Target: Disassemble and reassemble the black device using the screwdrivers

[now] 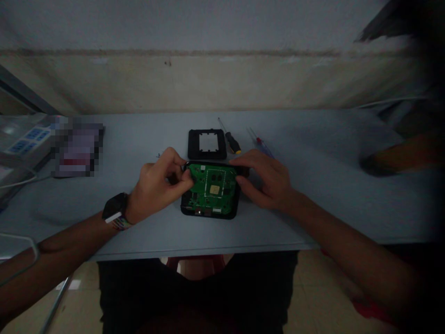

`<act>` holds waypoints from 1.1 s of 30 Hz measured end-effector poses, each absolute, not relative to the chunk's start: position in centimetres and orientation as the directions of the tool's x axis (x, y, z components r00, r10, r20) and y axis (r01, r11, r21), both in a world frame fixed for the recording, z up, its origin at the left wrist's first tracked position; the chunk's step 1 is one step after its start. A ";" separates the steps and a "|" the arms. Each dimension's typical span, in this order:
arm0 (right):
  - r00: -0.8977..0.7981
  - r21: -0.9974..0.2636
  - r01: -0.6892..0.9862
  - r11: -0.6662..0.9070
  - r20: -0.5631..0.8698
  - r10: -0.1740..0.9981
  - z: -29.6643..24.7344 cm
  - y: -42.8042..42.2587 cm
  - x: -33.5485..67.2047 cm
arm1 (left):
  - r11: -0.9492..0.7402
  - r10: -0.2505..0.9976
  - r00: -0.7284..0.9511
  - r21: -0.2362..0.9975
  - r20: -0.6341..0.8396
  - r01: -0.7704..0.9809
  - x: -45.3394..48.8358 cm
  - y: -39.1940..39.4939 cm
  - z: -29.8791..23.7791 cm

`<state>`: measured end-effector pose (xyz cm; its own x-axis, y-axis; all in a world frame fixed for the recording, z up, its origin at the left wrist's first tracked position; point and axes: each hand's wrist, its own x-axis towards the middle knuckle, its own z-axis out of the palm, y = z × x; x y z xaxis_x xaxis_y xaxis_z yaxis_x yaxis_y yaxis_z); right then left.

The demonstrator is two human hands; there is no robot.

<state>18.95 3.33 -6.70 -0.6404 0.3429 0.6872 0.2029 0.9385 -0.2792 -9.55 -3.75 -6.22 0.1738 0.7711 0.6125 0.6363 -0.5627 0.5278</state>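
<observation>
A green circuit board (199, 188) lies inside an open black plastic case (227, 215) near the front of the table. My left hand (162, 178) is closed at the upper left corner, its thumb on the board and its forefinger at the case rim. On the opposite side, my right hand (266, 178) grips the upper right corner, fingers over the far edge and thumb at the side. Just behind the case is a flat black cover (193, 144) with a rectangular pale area in its middle.
A black and yellow screwdriver (232, 142) and a red-tipped screwdriver with a clear handle (264, 146) lie behind my right hand. Tiny dark bits (159, 155) are near my left hand. At the left sit a phone-like object (78, 150), blurred out, and a white box (31, 144).
</observation>
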 end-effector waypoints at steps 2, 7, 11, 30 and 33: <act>-0.643 -0.286 0.213 0.934 0.679 0.355 -6.7 3.3 19.0 | -0.554 0.777 0.168 0.531 0.607 0.642 -9.5 -3.8 -6.1; -0.634 -0.312 0.237 0.920 0.668 0.390 -6.8 3.2 19.1 | -0.522 0.802 0.150 0.557 0.578 0.646 -9.5 -3.8 -6.1; -0.633 -0.317 0.236 0.918 0.666 0.393 -6.8 3.2 19.1 | -0.531 0.800 0.156 0.561 0.580 0.635 -9.6 -3.7 -6.2; -0.629 -0.317 0.256 0.913 0.663 0.406 -6.9 3.3 19.2 | -0.536 0.799 0.160 0.565 0.580 0.627 -9.6 -3.7 -6.3; -0.629 -0.330 0.266 0.906 0.653 0.422 -6.9 3.3 19.2 | -0.544 0.797 0.166 0.573 0.580 0.613 -9.6 -3.7 -6.4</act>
<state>19.23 3.31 -6.87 -0.6292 0.4223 0.6525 0.2658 0.9058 -0.3299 -9.58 -3.66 -6.35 0.1658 0.7974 0.5802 0.6130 -0.5442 0.5728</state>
